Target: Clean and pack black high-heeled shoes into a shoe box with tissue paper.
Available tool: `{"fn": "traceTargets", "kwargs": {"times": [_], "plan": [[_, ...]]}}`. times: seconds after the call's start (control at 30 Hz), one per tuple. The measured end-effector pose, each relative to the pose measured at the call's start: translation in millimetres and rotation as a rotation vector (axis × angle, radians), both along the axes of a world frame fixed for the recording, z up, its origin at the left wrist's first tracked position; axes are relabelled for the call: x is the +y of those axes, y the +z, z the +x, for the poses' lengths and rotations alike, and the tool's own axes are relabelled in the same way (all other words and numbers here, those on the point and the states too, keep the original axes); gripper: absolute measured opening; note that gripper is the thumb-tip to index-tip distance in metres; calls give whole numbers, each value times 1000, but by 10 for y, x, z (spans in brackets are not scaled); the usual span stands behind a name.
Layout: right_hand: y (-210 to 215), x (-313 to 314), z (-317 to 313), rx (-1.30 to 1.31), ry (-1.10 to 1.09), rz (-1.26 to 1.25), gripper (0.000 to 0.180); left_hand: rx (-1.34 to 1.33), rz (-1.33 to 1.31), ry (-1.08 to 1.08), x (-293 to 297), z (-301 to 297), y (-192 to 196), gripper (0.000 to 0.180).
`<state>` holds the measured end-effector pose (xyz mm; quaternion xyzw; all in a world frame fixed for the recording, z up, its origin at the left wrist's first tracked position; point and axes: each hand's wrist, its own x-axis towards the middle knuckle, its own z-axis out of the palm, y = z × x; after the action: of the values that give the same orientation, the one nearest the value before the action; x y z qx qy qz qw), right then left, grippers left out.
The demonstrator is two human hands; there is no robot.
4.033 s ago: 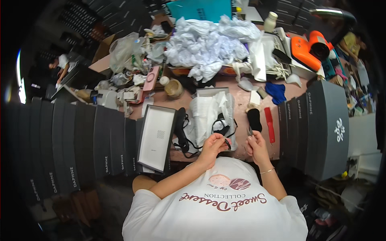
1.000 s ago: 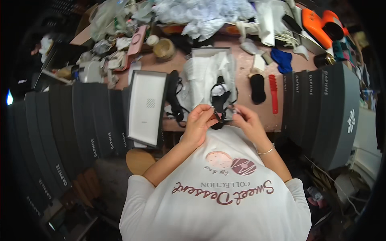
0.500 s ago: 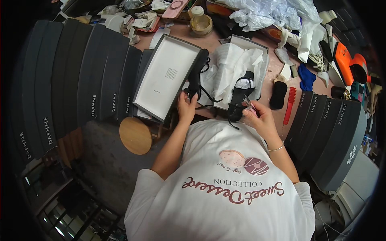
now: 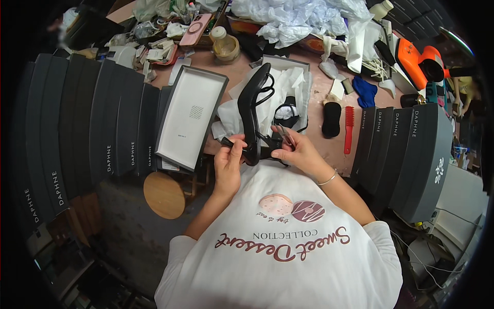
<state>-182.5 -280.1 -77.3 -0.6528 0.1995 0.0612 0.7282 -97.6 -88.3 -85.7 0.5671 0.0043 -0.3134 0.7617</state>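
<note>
Though raised, hands (image 4: pixel 229 162) (both) on shoe (image 4: pixel 252 110)

Over the open shoe box (image 4: pixel 303 69), a black high-heeled shoe (image 4: pixel 253 110) now stands lifted clear of the white tissue; four seconds ago it lay inside the box. The left hand (image 4: pixel 229 164), earlier at the box's near edge, has closed around the heel end just in front of the box. The right hand (image 4: pixel 297 152) has come up beside it, pinching a thin strap. The second shoe (image 4: pixel 288 114) is now alone in the box.
</note>
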Motion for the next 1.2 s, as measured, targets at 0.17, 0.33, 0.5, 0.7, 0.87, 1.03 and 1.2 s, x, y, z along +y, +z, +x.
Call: {"fn": "traceTargets", "kwargs": {"times": [0.17,0.33,0.5,0.7,0.87,1.03,1.2], "plan": [[81,-113,-46,115,-10,228,18,297,-333,-30,-343,164,252,29],[236,-360,-395,129,69,86,18,727,-216,-134,-416,188,-420,26],[192,-506,-407,-78,19,-174,20,-861,335,-368,-328,120,-11,57],[361,-441,-376,28,-155,110,18,-870,128,-970,-977,345,250,30],[255,-521,-513,29,-332,261,19,-490,164,-837,-889,347,-38,18],[96,-407,-456,6,-407,246,29,-98,141,-641,-829,296,-191,16],[-4,-429,-441,45,-394,300,39,92,35,-441,-836,263,-208,20]]}}
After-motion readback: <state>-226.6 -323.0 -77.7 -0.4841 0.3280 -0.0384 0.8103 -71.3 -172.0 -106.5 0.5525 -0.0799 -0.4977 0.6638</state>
